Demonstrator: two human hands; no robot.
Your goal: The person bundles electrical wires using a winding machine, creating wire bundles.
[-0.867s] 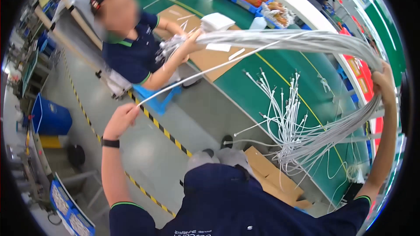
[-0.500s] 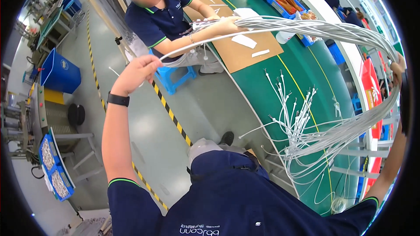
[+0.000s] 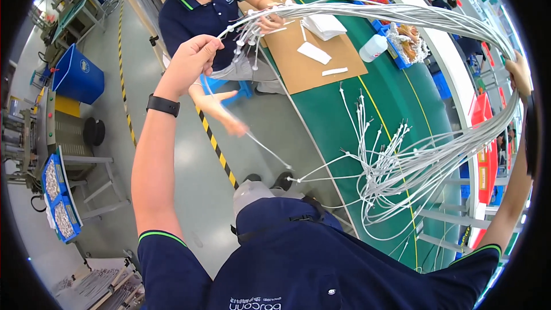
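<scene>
Cable bundle, one, gripped by left hand, right hand

The scene is lit brightly and evenly from overhead, and only soft shadows are cast on the grey floor. Mild glare is seen on the green table. Straight edges are bent strongly toward the black circular rim. A co-worker's moving hand is blurred.

Bundle of white cables between raised left hand and right hand, above green table.
</scene>
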